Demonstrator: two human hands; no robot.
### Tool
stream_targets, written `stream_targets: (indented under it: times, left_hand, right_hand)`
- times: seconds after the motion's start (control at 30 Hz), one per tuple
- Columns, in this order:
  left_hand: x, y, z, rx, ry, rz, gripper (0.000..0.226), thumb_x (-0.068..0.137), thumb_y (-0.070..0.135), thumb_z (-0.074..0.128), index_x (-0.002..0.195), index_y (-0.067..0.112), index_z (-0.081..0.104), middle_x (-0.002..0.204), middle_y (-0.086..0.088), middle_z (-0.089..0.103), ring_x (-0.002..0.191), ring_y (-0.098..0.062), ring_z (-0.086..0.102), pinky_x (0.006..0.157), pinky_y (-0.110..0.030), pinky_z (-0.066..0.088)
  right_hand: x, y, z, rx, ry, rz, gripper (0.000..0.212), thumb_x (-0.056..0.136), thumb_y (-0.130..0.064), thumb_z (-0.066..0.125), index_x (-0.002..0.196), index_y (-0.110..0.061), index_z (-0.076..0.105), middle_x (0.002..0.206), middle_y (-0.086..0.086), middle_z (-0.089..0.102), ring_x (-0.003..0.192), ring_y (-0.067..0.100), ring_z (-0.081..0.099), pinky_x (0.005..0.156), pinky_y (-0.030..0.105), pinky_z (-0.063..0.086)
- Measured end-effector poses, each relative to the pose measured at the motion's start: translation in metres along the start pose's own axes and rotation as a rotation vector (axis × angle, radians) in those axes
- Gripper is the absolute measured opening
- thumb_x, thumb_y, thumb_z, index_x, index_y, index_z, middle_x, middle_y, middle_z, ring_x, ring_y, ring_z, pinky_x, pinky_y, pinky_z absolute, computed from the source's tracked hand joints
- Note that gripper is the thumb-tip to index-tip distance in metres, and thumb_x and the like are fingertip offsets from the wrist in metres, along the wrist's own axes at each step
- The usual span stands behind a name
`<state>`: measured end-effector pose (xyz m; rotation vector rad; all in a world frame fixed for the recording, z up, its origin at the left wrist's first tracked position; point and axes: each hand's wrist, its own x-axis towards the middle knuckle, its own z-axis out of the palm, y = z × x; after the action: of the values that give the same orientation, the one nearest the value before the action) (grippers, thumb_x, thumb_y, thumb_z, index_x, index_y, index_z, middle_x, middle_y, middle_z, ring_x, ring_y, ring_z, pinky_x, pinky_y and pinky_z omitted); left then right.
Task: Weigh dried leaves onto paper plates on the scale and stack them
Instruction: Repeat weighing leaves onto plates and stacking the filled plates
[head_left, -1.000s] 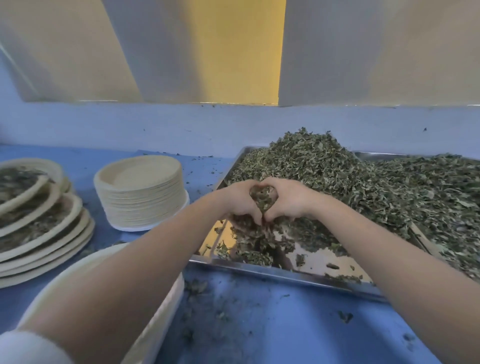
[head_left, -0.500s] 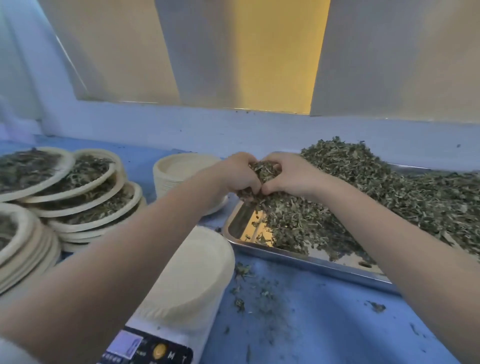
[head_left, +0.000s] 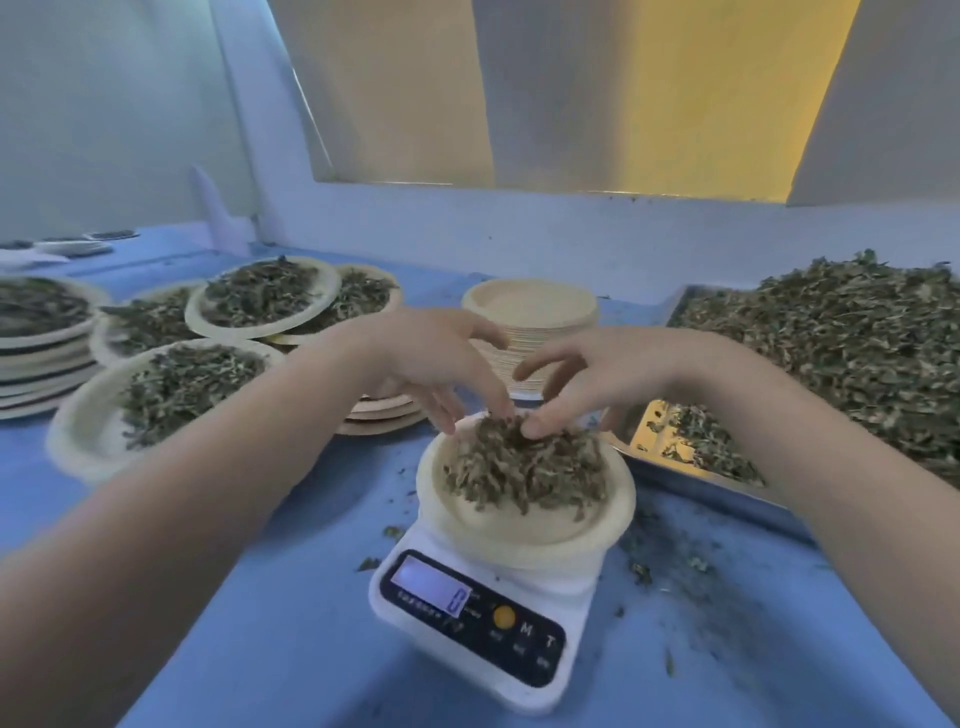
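A: Why are both hands over the scale?

B: To drop leaves onto the paper plate sitting on it. The left hand and right hand have fingers spread, each grip loosened and holding nothing, fingertips touching the leaf heap.

A: And half a second ago?

B: They were cupped together around that handful above the tray, which lies right of the scale. Filled plates wait to its left.
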<state>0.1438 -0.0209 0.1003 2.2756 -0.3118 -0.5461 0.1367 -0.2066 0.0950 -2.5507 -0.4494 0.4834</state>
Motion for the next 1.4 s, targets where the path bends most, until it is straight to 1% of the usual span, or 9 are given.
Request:
stream_targets:
  times: [0.13, 0.3, 0.4, 0.5, 0.6, 0.8, 1.1, 1.23, 1.4]
  left_hand:
    - [0.000, -0.004, -0.010, -0.084, 0.071, 0.090, 0.050, 0.077, 0.013, 0.073, 0.122, 0.024, 0.053, 0.122, -0.010, 0.057, 0.088, -0.026, 0.071, 0.073, -0.036, 0.059]
    - [0.015, -0.020, 0.011, -0.147, 0.320, 0.225, 0.020, 0.085, 0.012, 0.064, 0.103, 0.020, 0.065, 0.095, -0.004, 0.067, 0.075, -0.011, 0.069, 0.064, -0.024, 0.055]
    - [0.027, -0.034, 0.034, -0.163, 0.527, 0.298, 0.021, 0.083, 0.010, 0.061, 0.093, 0.027, 0.066, 0.091, 0.003, 0.070, 0.086, -0.011, 0.066, 0.078, -0.027, 0.052]
    - [0.030, -0.045, 0.050, -0.212, 0.654, 0.352, 0.018, 0.080, 0.016, 0.065, 0.089, 0.031, 0.068, 0.083, 0.014, 0.068, 0.082, -0.002, 0.064, 0.074, -0.017, 0.051]
    - [0.029, -0.055, 0.053, -0.247, 0.721, 0.368, 0.011, 0.081, 0.022, 0.066, 0.087, 0.030, 0.071, 0.080, 0.016, 0.068, 0.080, -0.001, 0.062, 0.071, -0.018, 0.048]
    - [0.022, -0.077, 0.053, -0.409, 0.748, 0.359, 0.011, 0.082, 0.018, 0.066, 0.084, 0.028, 0.072, 0.079, 0.009, 0.068, 0.078, -0.008, 0.060, 0.073, -0.023, 0.046]
    - [0.022, -0.088, 0.055, -0.442, 0.699, 0.322, 0.012, 0.083, 0.017, 0.066, 0.087, 0.027, 0.071, 0.093, -0.001, 0.069, 0.092, -0.014, 0.063, 0.087, -0.031, 0.050]
    - [0.022, -0.088, 0.056, -0.443, 0.698, 0.319, 0.012, 0.083, 0.017, 0.066, 0.087, 0.028, 0.070, 0.090, 0.000, 0.068, 0.092, -0.016, 0.063, 0.092, -0.041, 0.051]
    - [0.024, -0.088, 0.057, -0.483, 0.685, 0.335, 0.013, 0.084, 0.017, 0.065, 0.087, 0.028, 0.070, 0.094, 0.001, 0.069, 0.090, -0.012, 0.062, 0.093, -0.041, 0.050]
  right_hand:
    - [-0.004, 0.003, -0.006, 0.093, 0.152, -0.059, 0.046, 0.074, -0.050, 0.072, 0.116, -0.039, 0.057, 0.107, -0.011, 0.061, 0.063, -0.001, 0.066, 0.048, 0.017, 0.051]
    - [0.000, 0.007, 0.006, 0.134, 0.221, -0.103, 0.036, 0.077, -0.044, 0.072, 0.111, -0.033, 0.064, 0.099, -0.008, 0.068, 0.075, 0.003, 0.068, 0.052, 0.015, 0.052]
    - [0.007, 0.011, 0.023, 0.154, 0.361, -0.151, 0.024, 0.079, -0.040, 0.073, 0.102, -0.034, 0.070, 0.091, -0.010, 0.071, 0.075, 0.001, 0.067, 0.061, 0.016, 0.055]
    - [0.013, 0.012, 0.036, 0.120, 0.569, -0.197, 0.011, 0.080, -0.035, 0.070, 0.090, -0.035, 0.072, 0.081, -0.014, 0.070, 0.064, -0.010, 0.060, 0.047, 0.006, 0.041]
    - [0.016, 0.009, 0.040, 0.053, 0.604, -0.198, 0.006, 0.080, -0.036, 0.067, 0.083, -0.040, 0.069, 0.079, -0.019, 0.067, 0.077, -0.008, 0.061, 0.061, 0.007, 0.041]
    - [0.014, 0.008, 0.039, 0.033, 0.570, -0.207, 0.009, 0.080, -0.037, 0.069, 0.089, -0.037, 0.071, 0.082, -0.019, 0.066, 0.080, -0.008, 0.059, 0.062, 0.003, 0.039]
    - [0.018, 0.006, 0.050, -0.253, 0.427, -0.143, 0.036, 0.080, -0.065, 0.053, 0.108, -0.044, 0.063, 0.098, -0.013, 0.066, 0.090, 0.005, 0.056, 0.078, 0.027, 0.042]
    - [0.027, 0.004, 0.062, -0.381, 0.389, -0.189, 0.031, 0.087, -0.049, 0.059, 0.114, -0.035, 0.065, 0.104, -0.006, 0.067, 0.087, 0.007, 0.051, 0.072, 0.025, 0.038]
    - [0.022, -0.001, 0.050, -0.203, 0.599, -0.285, 0.016, 0.087, -0.031, 0.065, 0.099, -0.026, 0.074, 0.082, -0.009, 0.069, 0.071, 0.004, 0.053, 0.063, 0.015, 0.034]
